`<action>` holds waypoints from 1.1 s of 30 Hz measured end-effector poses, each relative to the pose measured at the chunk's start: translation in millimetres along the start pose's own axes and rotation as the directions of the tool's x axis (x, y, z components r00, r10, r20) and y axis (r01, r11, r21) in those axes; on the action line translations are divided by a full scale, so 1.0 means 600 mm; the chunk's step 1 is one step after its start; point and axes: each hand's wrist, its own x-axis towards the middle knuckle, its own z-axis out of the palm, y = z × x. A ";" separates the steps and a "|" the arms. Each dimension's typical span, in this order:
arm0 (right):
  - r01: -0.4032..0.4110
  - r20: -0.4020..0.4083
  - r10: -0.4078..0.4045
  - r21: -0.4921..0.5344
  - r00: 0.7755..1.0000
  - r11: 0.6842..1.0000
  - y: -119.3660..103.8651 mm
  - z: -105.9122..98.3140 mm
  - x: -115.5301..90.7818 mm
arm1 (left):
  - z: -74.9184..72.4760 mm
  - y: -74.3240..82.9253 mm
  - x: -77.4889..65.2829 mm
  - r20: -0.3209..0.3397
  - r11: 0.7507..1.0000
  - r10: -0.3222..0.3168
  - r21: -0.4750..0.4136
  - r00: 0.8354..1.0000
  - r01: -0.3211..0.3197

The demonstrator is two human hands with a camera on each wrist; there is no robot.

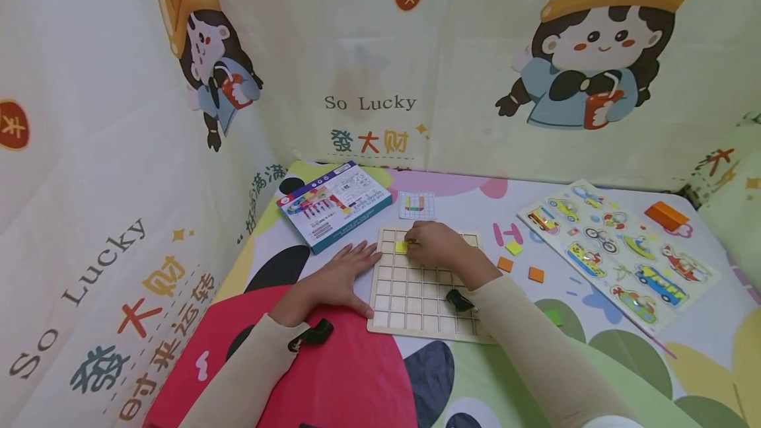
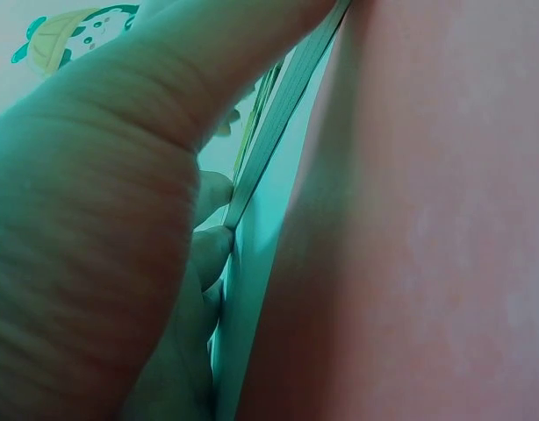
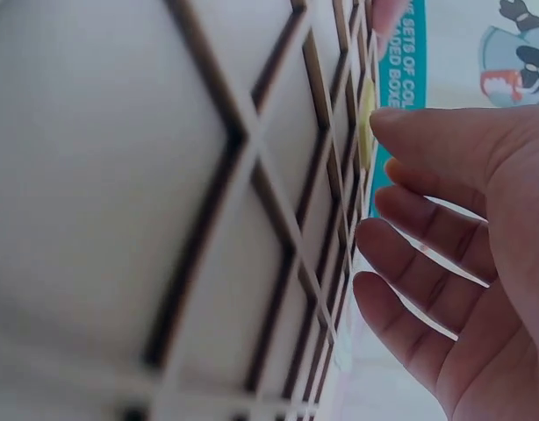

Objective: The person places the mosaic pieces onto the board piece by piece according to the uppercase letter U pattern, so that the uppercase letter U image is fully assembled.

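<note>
My left hand [image 1: 340,277] lies with spread fingers at the left edge of a wooden grid board [image 1: 407,305], its thumb and fingertips touching the frame. In the left wrist view the hand's thumb side [image 2: 94,175] covers much of the board's edge [image 2: 274,132]. Over the upper part of the grid, my right hand [image 1: 438,245] bends its fingers loosely beside a yellow square tile [image 1: 401,247]. The tile [image 3: 366,124] sits in the grid near the upper left, and the right thumb tip [image 3: 391,121] rests against it. Other fingers [image 3: 427,276] are apart from the board.
Behind the board lies a small pattern card [image 1: 417,205], with a boxed set [image 1: 334,205] to its left. Loose tiles lie at the right: a yellow one [image 1: 514,248], orange ones [image 1: 536,275] and a green one [image 1: 554,317]. Farther right are a vehicle picture board [image 1: 618,249] and an orange block [image 1: 667,216].
</note>
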 end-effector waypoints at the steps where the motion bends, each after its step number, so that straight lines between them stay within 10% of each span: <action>1: -0.005 -0.002 0.005 0.002 1.000 1.000 0.002 -0.002 -0.004 | 0.000 -0.001 0.000 0.000 1.000 0.000 0.005 1.000 0.000; 33: -0.233 -0.036 0.238 0.103 0.971 0.967 0.162 -0.051 -0.161 | 0.003 0.003 -0.001 -0.026 1.000 0.016 0.001 1.000 -0.016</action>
